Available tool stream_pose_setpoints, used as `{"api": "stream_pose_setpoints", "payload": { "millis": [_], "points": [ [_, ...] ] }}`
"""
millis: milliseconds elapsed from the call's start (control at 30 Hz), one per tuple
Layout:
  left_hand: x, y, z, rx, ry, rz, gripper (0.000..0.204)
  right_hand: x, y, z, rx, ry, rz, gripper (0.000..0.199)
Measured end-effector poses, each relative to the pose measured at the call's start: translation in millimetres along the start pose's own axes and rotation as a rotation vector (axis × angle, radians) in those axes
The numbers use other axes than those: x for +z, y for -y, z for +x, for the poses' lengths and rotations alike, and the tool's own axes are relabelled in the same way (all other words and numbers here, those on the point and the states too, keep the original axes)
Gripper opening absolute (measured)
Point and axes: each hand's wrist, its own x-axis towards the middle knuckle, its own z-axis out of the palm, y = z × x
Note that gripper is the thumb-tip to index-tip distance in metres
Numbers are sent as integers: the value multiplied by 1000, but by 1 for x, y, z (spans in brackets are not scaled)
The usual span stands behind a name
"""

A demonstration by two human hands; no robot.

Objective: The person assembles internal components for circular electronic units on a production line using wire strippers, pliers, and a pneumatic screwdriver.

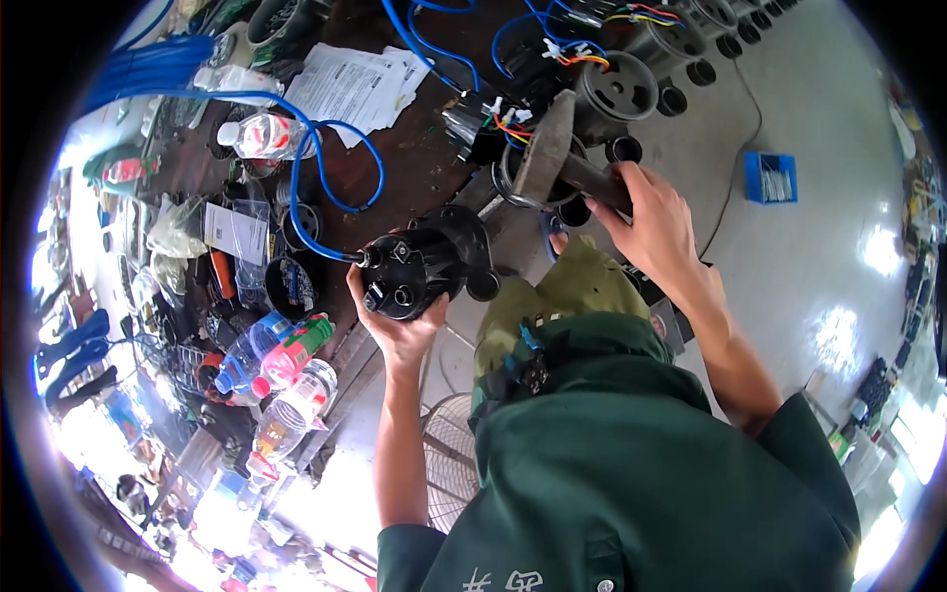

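My left hand is wrapped round the underside of a black pump-like housing at the table's near edge. A blue cable runs into the fitting on its top. My right hand grips the dark handle of a hammer, its worn steel head raised to the right of the housing and apart from it. Behind the hammer head, partly hidden, stands a round metal casing with coloured wires coming out. Another open metal cylinder with wires stands farther back.
Papers lie on the dark table. Plastic bottles crowd the left side, with a clear bottle farther back. A blue crate sits on the floor at right. A wire-guarded fan stands below my left forearm.
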Motion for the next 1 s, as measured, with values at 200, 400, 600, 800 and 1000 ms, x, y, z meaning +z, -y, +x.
{"api": "stream_pose_setpoints", "payload": {
  "millis": [200, 400, 600, 800, 1000],
  "points": [
    [-16, 5, -2, -98, -27, 51, 108, -1, 36, -31, -592, -264, 325, 43],
    [-9, -6, 5, -100, -16, -30, 98, 77, 99, -52, -156, 313, 441, 83],
    [-11, -8, 5, -102, -8, -23, 97, 92, 106, -34, -75, 322, 524, 74],
    [-6, -12, 2, -80, -20, 101, 98, 100, 93, -29, -43, 423, 725, 55],
    [0, -12, 2, 111, 35, 257, 100, 63, 57, -48, 148, 541, 857, 34]
  ]
}}
